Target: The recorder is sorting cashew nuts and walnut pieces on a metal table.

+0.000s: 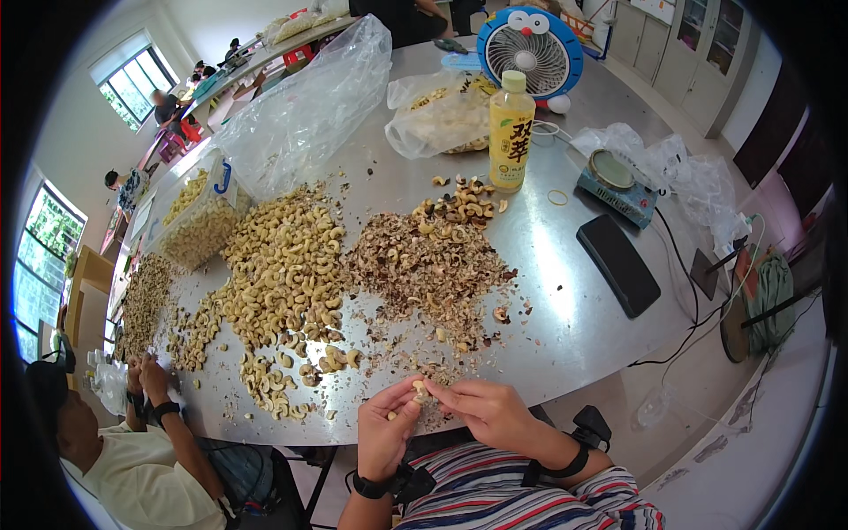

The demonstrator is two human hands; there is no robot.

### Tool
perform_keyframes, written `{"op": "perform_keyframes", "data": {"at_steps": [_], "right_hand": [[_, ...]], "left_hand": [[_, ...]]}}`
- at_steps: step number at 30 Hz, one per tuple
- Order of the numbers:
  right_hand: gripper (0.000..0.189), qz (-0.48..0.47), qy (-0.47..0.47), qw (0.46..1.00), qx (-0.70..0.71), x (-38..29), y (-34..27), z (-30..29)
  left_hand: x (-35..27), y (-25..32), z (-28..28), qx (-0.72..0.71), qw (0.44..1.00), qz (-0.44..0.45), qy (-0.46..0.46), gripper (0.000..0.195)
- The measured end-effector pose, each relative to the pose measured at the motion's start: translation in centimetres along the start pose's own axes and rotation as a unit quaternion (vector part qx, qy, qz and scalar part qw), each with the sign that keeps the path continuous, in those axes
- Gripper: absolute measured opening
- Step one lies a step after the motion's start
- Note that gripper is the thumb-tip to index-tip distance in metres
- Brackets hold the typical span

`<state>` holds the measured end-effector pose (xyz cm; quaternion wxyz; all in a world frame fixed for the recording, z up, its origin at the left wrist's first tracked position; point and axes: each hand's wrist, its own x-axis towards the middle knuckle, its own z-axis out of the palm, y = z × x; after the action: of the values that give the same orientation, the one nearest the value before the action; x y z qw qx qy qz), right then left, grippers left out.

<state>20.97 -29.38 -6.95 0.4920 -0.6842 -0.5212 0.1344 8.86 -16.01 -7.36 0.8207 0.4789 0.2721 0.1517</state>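
My left hand [385,424] pinches a pale cashew nut [419,385] above the near table edge. A second nut [392,416] shows against its curled fingers. My right hand [487,407] meets the pinched nut with thumb and forefinger; a small greyish piece between the hands is too small to name. Beneath them lie thin skin flakes [440,374]. Farther in is a heap of brown cashew skins [424,265], with darker cashews [464,202] at its back. Left of that spreads a big pile of cashews [285,265], and a smaller group of peeled-looking cashews [265,387] lies nearer.
A co-worker [146,457] sits at the left, hands by another nut pile [142,305]. Around the steel table [596,344] stand a clear plastic tub [199,232], plastic bags [311,106], a drink bottle [511,139], a blue fan [530,53], a phone [618,265] and cables [689,291].
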Motion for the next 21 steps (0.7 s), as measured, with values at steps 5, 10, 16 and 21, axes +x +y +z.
{"op": "perform_keyframes", "data": {"at_steps": [5,10,16,21], "right_hand": [[0.052,-0.018,0.016,0.999,-0.028,0.08,0.22,-0.22],[0.049,-0.002,0.007,1.0,0.013,-0.08,0.47,-0.04],[0.054,0.0,-0.001,1.0,0.025,-0.03,0.07,0.05],[0.055,-0.009,0.004,1.0,0.027,-0.1,0.2,0.18]], "left_hand": [[-0.07,0.03,0.0,0.019,1.0,0.004,0.003,0.035],[-0.07,-0.02,0.05,0.041,0.999,0.012,0.014,0.035],[-0.29,-0.16,-0.09,0.125,0.99,0.043,0.039,0.034],[-0.48,0.1,0.28,0.161,0.984,0.051,0.054,0.034]]}}
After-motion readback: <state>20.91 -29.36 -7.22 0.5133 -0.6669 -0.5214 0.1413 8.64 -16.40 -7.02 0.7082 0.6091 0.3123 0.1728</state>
